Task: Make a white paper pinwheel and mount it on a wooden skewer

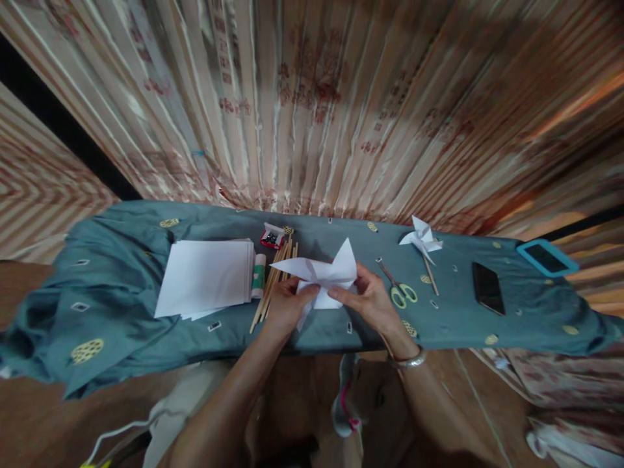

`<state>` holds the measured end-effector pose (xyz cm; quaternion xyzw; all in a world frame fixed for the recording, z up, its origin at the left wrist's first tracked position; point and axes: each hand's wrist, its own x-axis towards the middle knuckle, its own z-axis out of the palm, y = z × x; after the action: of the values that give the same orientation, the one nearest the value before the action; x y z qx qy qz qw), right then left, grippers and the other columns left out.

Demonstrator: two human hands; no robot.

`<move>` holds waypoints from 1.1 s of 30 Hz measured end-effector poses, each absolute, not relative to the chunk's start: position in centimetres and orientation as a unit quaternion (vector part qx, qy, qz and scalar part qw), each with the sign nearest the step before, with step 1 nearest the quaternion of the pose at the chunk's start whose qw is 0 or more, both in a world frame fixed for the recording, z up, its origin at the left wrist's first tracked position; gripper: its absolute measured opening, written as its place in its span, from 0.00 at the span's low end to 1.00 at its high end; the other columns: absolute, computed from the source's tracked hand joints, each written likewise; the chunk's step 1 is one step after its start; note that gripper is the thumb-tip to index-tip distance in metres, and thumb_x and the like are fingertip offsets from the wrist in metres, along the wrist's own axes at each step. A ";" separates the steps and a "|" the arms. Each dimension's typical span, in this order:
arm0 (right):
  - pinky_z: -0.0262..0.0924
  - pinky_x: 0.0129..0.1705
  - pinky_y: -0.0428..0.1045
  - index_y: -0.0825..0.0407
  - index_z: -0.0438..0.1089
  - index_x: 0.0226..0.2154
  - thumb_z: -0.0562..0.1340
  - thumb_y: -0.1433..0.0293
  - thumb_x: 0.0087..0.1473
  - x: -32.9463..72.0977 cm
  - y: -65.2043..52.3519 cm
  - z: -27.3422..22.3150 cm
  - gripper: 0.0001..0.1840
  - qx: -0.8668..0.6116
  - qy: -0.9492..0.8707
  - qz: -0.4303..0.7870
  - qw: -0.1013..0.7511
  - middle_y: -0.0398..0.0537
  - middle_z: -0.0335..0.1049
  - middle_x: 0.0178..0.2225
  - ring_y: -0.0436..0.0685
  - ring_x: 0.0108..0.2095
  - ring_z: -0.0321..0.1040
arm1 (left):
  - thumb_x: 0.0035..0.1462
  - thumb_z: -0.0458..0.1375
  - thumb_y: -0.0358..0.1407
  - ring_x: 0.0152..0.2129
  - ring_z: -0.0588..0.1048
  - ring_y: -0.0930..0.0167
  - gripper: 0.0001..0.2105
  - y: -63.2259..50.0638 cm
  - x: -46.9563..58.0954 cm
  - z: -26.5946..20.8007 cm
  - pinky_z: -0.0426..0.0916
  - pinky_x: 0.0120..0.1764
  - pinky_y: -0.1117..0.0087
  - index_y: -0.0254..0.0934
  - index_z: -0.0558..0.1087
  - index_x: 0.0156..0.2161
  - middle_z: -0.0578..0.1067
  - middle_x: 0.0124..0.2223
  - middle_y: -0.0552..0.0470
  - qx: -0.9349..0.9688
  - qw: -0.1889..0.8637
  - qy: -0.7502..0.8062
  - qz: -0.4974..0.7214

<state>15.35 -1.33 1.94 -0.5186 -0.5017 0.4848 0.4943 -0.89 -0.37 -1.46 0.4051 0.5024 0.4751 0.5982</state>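
A white paper pinwheel (322, 273) with several pointed blades is held up over the middle of the cloth-covered table. My left hand (288, 302) grips its left side, thumb pressed near the centre. From the right, my right hand (368, 299) pinches it too, the thumb on the front and the fingers partly hidden behind the paper. Thin wooden sticks (270, 292) lie just left of and behind my left hand. Beside my right hand are scissors (398, 286) with light green handles.
A stack of white paper (207, 276) lies left, next to a green-and-white glue stick (259, 276). Behind stands a small red open box (272, 236). Rightward are a finished pinwheel on a stick (422, 239), a dark phone (488, 288) and a blue-framed device (548, 257). A curtain (312, 117) hangs behind.
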 end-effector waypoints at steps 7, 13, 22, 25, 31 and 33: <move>0.61 0.56 0.57 0.48 0.77 0.39 0.71 0.56 0.44 15.2 -0.1 1.7 0.21 -0.512 -0.481 0.443 0.557 0.51 0.79 0.44 0.59 0.49 0.73 | 0.35 0.69 0.37 0.20 0.74 0.73 0.12 1.8 -8.0 0.8 0.70 0.29 0.73 0.38 0.72 0.26 0.77 0.24 0.60 0.228 0.545 0.497 0.635; 0.65 0.48 0.53 0.48 0.78 0.35 0.70 0.57 0.44 12.6 0.3 -1.6 0.16 -0.524 -0.492 0.479 0.504 0.49 0.80 0.38 0.56 0.40 0.75 | 0.31 0.67 0.27 0.20 0.75 0.74 0.12 2.0 -12.0 2.3 0.75 0.33 0.74 0.35 0.74 0.27 0.79 0.25 0.58 0.096 0.506 0.445 0.733; 0.66 0.42 0.51 0.50 0.78 0.32 0.63 0.62 0.52 11.0 1.5 -5.0 0.11 -0.547 -0.619 0.387 0.410 0.47 0.80 0.34 0.55 0.35 0.75 | 0.33 0.67 0.24 0.22 0.78 0.69 0.10 1.9 -12.0 2.2 0.76 0.31 0.70 0.36 0.74 0.25 0.79 0.25 0.55 0.061 0.514 0.440 0.734; 0.66 0.43 0.51 0.50 0.78 0.34 0.60 0.67 0.55 9.9 2.6 -3.7 0.11 -0.547 -0.685 0.335 0.345 0.46 0.80 0.36 0.56 0.36 0.75 | 0.32 0.68 0.25 0.22 0.78 0.70 0.11 1.8 -12.3 2.2 0.76 0.31 0.71 0.35 0.74 0.26 0.79 0.25 0.55 0.058 0.515 0.433 0.737; 0.62 0.46 0.48 0.50 0.76 0.45 0.54 0.73 0.62 6.1 8.6 0.9 0.16 -0.555 -0.816 0.113 0.116 0.48 0.79 0.43 0.55 0.44 0.73 | 0.33 0.68 0.26 0.20 0.77 0.72 0.11 1.7 -12.7 2.2 0.76 0.30 0.71 0.34 0.75 0.27 0.79 0.25 0.56 0.050 0.513 0.427 0.743; 0.60 0.47 0.47 0.53 0.75 0.47 0.53 0.76 0.61 4.8 10.6 1.5 0.17 -0.529 -0.846 0.065 0.027 0.50 0.78 0.44 0.55 0.46 0.72 | 0.32 0.69 0.26 0.21 0.77 0.71 0.12 1.6 -12.6 2.3 0.76 0.31 0.71 0.34 0.75 0.27 0.79 0.25 0.56 0.048 0.508 0.421 0.750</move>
<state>4.84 10.57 1.53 -0.5289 -0.8458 0.0647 0.0273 -12.64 1.64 2.31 0.0476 0.4214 0.7497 0.5081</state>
